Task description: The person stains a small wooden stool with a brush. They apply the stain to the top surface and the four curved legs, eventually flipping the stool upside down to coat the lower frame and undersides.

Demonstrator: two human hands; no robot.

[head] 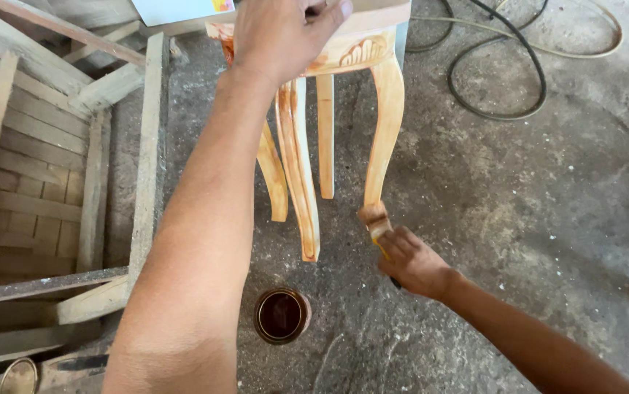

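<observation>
Rough concrete floor [533,182] was seen beneath a small wooden table [344,51], gripped at its top by the left hand [285,29], fingers clamped over the edge. A brush [375,222] was held in the closed right hand [413,263] against the foot of the right leg, with a tin of stain [282,315] nearer.

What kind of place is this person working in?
Probably a woodworking shop: a carved wooden stool being brushed with stain from an open tin, rough timber frames alongside, on a dusty concrete floor.
</observation>
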